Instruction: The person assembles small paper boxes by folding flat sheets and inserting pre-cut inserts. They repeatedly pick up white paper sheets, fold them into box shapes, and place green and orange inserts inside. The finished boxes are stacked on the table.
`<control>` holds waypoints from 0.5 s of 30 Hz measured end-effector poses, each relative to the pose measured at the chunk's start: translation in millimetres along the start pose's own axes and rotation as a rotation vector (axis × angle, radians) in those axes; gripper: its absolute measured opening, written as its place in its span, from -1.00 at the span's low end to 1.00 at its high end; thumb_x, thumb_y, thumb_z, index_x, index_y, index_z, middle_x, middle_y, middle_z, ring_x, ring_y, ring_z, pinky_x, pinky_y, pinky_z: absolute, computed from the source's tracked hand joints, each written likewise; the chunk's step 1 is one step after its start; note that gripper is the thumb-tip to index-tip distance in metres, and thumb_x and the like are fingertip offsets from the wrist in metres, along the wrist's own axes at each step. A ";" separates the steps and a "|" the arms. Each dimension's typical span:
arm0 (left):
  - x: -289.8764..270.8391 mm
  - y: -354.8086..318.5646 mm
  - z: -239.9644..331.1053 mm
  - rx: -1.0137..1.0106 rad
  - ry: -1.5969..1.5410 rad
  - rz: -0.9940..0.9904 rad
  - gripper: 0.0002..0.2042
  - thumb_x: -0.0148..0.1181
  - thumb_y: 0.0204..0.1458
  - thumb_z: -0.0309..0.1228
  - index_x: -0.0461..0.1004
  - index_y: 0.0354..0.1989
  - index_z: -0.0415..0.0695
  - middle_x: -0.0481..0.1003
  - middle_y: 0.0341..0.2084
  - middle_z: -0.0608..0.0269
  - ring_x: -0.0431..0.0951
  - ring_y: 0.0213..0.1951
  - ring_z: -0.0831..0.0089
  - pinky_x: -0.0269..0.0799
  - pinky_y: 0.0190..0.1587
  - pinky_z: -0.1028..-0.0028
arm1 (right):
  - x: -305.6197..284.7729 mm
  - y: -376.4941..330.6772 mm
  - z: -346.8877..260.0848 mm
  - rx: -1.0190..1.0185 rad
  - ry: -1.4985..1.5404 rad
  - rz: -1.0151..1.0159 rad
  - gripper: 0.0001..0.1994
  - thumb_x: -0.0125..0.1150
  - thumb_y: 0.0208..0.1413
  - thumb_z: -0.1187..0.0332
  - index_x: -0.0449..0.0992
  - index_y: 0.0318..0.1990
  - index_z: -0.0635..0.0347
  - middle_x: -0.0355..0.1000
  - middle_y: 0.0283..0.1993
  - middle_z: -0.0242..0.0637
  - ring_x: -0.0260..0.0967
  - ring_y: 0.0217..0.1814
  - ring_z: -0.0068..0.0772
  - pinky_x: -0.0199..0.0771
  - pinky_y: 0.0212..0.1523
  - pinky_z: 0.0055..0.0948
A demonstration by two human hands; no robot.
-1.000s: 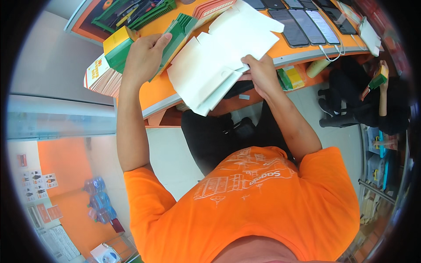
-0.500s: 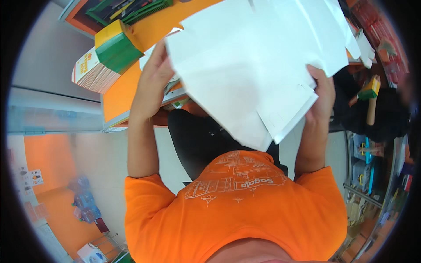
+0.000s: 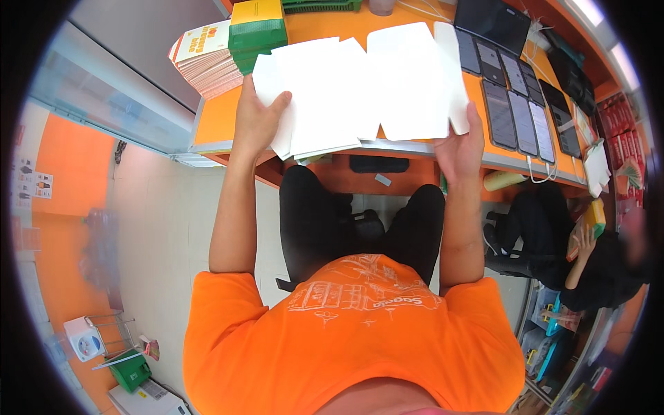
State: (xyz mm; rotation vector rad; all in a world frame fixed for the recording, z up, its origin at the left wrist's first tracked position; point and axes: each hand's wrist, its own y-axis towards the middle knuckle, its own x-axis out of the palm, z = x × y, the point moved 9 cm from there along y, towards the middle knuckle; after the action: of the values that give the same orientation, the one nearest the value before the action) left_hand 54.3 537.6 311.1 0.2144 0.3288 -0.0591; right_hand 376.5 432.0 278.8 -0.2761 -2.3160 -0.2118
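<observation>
A white flat sheet of cardboard (image 3: 325,97) with notches and flaps along its edges, like an unfolded box, spans the space between my hands over the table's front edge. My left hand (image 3: 263,117) grips its left side, thumb on top and the other fingers hidden beneath. At the lower right corner, my right hand (image 3: 462,146) holds the edge, its fingers upright along the narrow right flap. Behind my left hand stands a stack of printed white cards or flattened boxes (image 3: 203,59), beside a green and yellow box (image 3: 257,38).
On the orange table (image 3: 223,124), several phones (image 3: 524,121) with white cables lie right of the sheet, near a dark laptop-like screen (image 3: 492,24). A green basket (image 3: 321,5) is at the back. At far right, another person's hand (image 3: 584,243) holds a yellow and green box (image 3: 593,218).
The sheet has moved away from my body and now lies more level, squarer to the table. My right hand has shifted left and down. The view has turned, bringing the phones into sight.
</observation>
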 end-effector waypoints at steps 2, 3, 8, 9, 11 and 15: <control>-2.3 8.4 -3.7 0.032 0.129 -0.005 -0.44 0.30 0.08 -0.48 0.24 0.24 -0.34 0.49 0.02 -0.12 0.61 -0.05 0.17 0.57 -0.01 0.27 | -9.8 6.7 -4.0 0.008 -0.267 0.074 -0.56 0.16 0.34 0.34 0.35 0.30 0.30 0.51 0.12 -0.31 0.50 0.12 -0.50 0.51 0.11 -0.47; -0.9 13.7 -6.2 0.035 0.175 -0.008 -0.44 0.31 0.07 -0.47 0.25 0.23 -0.33 0.50 0.01 -0.11 0.61 -0.03 0.17 0.56 0.01 0.27 | -5.8 9.4 -7.8 0.009 -0.417 0.068 -0.59 0.18 0.32 0.37 0.39 0.26 0.32 0.54 0.01 -0.36 0.50 -0.03 -0.62 0.51 -0.08 -0.58; 21.4 7.3 45.8 0.508 0.704 0.240 -0.50 0.32 0.06 -0.38 0.36 0.17 -0.25 0.48 0.07 -0.09 0.42 0.20 0.00 0.34 0.26 0.11 | -1.1 23.3 -23.4 0.062 -0.636 0.050 -0.55 0.22 0.26 0.43 0.38 0.28 0.29 0.47 0.00 -0.41 0.37 -0.07 -0.68 0.34 -0.17 -0.64; 32.2 6.7 57.9 0.574 0.771 0.114 -0.51 0.32 0.07 -0.36 0.38 0.17 -0.23 0.47 0.10 -0.07 0.38 0.24 -0.02 0.29 0.30 0.10 | 1.6 26.2 -27.2 0.056 -0.624 0.054 -0.55 0.22 0.25 0.44 0.38 0.28 0.29 0.47 -0.01 -0.42 0.36 -0.10 -0.70 0.31 -0.21 -0.67; 66.7 12.1 41.2 0.695 0.806 -0.352 -0.53 0.27 0.14 -0.23 0.46 0.20 -0.17 0.43 0.20 0.01 0.35 0.28 0.02 0.26 0.35 0.17 | 0.2 39.9 -32.9 0.073 -0.646 -0.016 -0.53 0.22 0.25 0.44 0.35 0.29 0.31 0.47 0.00 -0.40 0.38 -0.06 -0.67 0.36 -0.17 -0.65; 95.1 6.8 14.1 0.377 0.590 -0.656 -0.48 0.17 0.23 -0.08 0.47 0.25 -0.16 0.39 0.27 0.03 0.33 0.32 0.09 0.25 0.36 0.23 | 14.5 44.1 -23.4 0.194 -0.585 -0.068 -0.50 0.19 0.26 0.47 0.30 0.33 0.37 0.47 0.05 -0.36 0.42 0.00 -0.62 0.47 -0.06 -0.59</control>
State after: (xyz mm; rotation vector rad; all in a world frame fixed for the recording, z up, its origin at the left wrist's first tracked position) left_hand 149.2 538.9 294.4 0.4921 0.9700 -0.7200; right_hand 394.5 470.9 308.2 -0.1751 -2.9022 0.0762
